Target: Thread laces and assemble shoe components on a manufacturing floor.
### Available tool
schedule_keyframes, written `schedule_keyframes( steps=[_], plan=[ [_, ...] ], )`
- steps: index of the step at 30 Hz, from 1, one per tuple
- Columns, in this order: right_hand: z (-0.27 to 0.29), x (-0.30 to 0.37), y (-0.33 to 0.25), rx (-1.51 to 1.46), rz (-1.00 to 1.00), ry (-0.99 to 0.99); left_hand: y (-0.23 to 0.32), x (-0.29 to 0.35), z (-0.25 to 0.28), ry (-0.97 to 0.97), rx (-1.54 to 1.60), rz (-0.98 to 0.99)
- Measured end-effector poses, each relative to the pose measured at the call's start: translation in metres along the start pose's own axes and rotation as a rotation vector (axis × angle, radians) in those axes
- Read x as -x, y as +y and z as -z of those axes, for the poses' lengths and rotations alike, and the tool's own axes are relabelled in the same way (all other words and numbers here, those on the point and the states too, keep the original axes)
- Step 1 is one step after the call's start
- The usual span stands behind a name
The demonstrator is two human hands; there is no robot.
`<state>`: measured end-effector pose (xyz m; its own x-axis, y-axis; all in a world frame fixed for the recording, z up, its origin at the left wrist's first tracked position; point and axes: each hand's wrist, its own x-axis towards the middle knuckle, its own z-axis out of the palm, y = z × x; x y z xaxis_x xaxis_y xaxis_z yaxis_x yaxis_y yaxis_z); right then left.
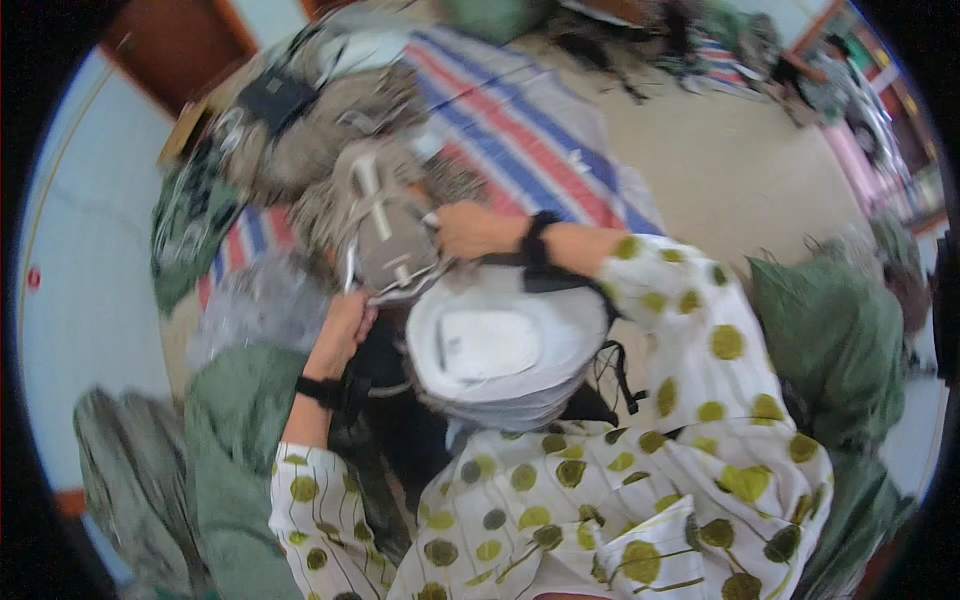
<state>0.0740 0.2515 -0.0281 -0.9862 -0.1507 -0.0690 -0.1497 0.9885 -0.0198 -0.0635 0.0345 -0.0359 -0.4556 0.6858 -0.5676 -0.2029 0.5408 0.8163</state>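
A taupe fabric piece (388, 236) with pale trim and a light stripe down its middle hangs in front of me, blurred; its exact kind is unclear. My left hand (347, 325) pinches its lower left edge. Closed on the right edge is my right hand (475, 230), higher up and with the wrist bent inward. Below the right forearm, a stack of white and grey rounded pieces (500, 345) rests close to my lap, a white rectangle on its top. Behind the held piece lies a heap of similar taupe pieces (300, 150).
A red, white and blue striped sheet (510, 120) covers part of the floor beyond. Green sacks flank me on the left (245, 440) and right (830, 340). A clear plastic bag (262, 305) lies left of my hands. Another person (825, 75) is at the far right.
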Motion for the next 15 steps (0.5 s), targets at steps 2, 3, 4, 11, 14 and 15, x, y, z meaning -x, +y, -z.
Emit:
schedule_keyframes(
  steps=[2,3,4,11,14,15],
  plan=[
    [0.021,0.008,-0.034,0.057,0.06,-0.006,0.0,0.029,0.013,0.1,0.01,0.017],
    [0.027,0.012,-0.028,0.124,0.074,0.008,0.004,0.028,0.017,0.103,-0.05,-0.018],
    [0.024,0.009,-0.03,0.167,0.087,0.019,-0.013,0.022,0.021,0.137,-0.045,0.018],
    [0.039,-0.009,0.004,-0.234,-0.034,-0.384,0.002,0.023,0.006,0.155,-0.41,-0.129],
    [0.089,0.005,0.0,-0.535,-0.128,-0.607,-0.003,0.018,0.003,0.157,-0.375,-0.08],
    [0.102,0.013,0.005,-0.781,-0.143,-0.703,0.003,0.019,-0.001,0.166,-0.353,-0.154]
  ],
)
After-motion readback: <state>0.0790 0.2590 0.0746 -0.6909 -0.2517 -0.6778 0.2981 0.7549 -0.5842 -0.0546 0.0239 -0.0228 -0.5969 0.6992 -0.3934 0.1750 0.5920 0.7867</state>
